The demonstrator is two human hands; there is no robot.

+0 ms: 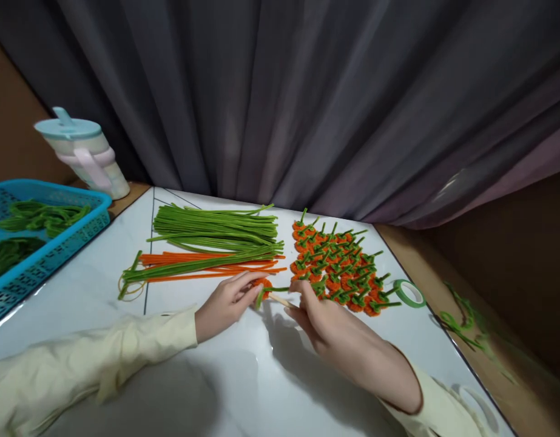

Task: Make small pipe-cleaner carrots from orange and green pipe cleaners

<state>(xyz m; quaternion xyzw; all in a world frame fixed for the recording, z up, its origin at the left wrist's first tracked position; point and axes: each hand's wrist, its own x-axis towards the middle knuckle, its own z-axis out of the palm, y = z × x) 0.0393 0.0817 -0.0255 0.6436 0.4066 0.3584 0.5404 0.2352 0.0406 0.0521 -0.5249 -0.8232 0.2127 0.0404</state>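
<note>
My left hand [230, 302] pinches a small orange pipe-cleaner piece [262, 284] with green pipe cleaner at its top. From that piece a green stem [280, 289] points right, toward my right hand [313, 309]. Closed around a thin pale stick [282, 300], my right hand holds its tip against the orange piece. Whether those fingers also touch the green stem, I cannot tell. Right beyond my right hand lie rows of finished-looking orange pieces with green tops [338, 264]. Behind my left hand are green pipe cleaners [216, 227] and orange pipe cleaners [170, 260].
At the left stands a blue basket [79, 233] with green bundles inside, and behind it a lidded tumbler [91, 155]. A roll of green tape [410, 294] lies near the white table's right edge, green scraps [462, 318] beyond it. Dark curtains [261, 103] hang at the back.
</note>
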